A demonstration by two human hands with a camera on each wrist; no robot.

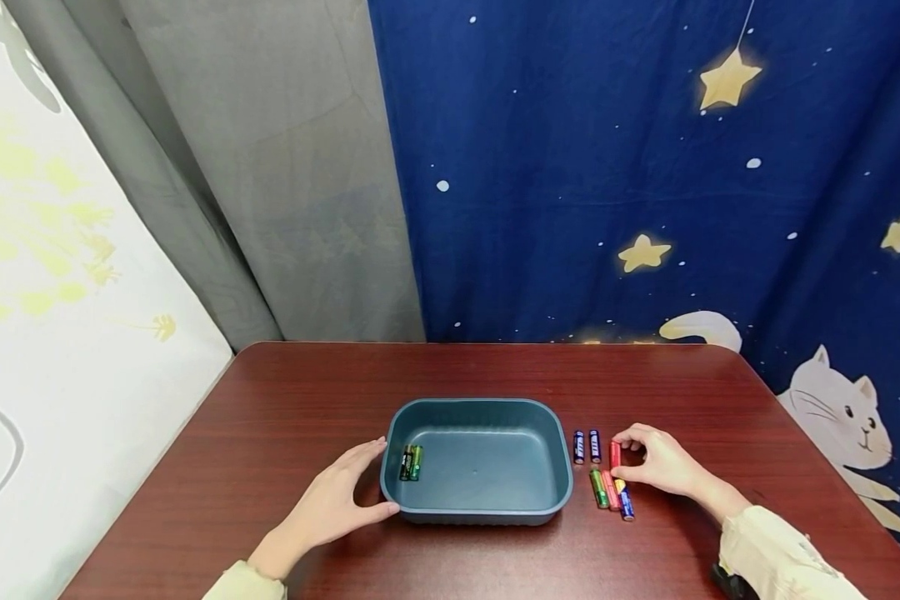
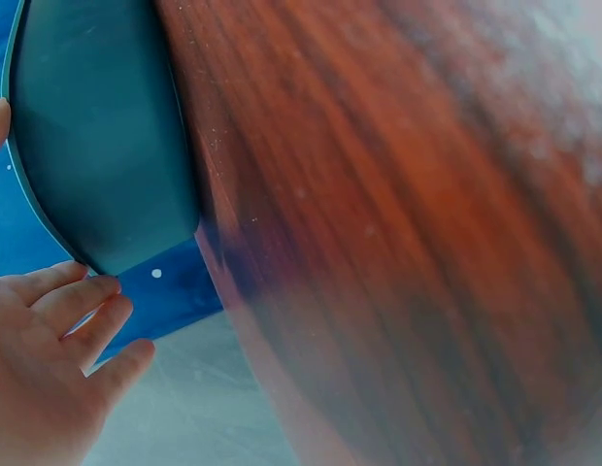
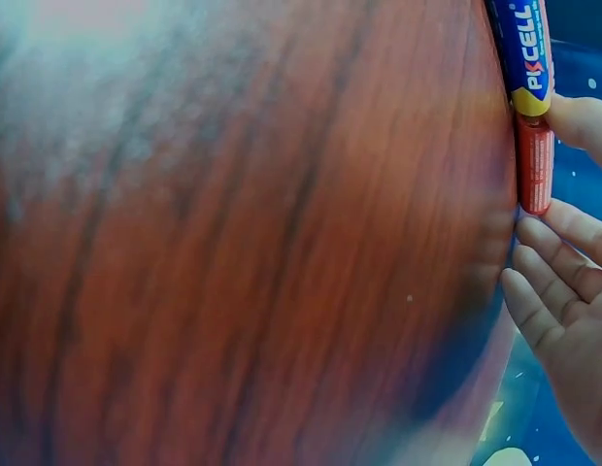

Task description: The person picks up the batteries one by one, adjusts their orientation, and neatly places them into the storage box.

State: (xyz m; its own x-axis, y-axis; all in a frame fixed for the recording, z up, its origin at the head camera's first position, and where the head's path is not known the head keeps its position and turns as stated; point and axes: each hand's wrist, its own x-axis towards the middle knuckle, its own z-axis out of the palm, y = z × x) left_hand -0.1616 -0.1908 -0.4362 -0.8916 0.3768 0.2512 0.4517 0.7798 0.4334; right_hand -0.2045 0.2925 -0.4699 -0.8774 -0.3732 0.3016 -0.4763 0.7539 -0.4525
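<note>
My right hand (image 1: pixel 663 461) pinches a red battery (image 1: pixel 615 454) end to end between thumb and forefinger, at or just above the table; its other fingers extend loosely in the right wrist view. Directly in front of that battery are a green battery (image 1: pixel 598 488), a lighter red battery (image 1: pixel 611 490) and a blue battery (image 1: pixel 625 500) marked PKCELL. Two dark blue batteries, one nearer (image 1: pixel 596 447) and one farther left (image 1: pixel 579 447), lie side by side. With fingers fairly straight, my left hand (image 1: pixel 335 498) touches the left end of a blue-green plastic tub (image 1: pixel 476 515).
Inside the tub, a black-and-green battery (image 1: pixel 406 462) and a green battery (image 1: pixel 416 463) lie together near the left wall. The brown wooden table (image 1: pixel 315 392) ends at a rounded back edge. Behind it hang a grey curtain (image 1: pixel 307 208) and a blue star-patterned curtain (image 1: pixel 555 208).
</note>
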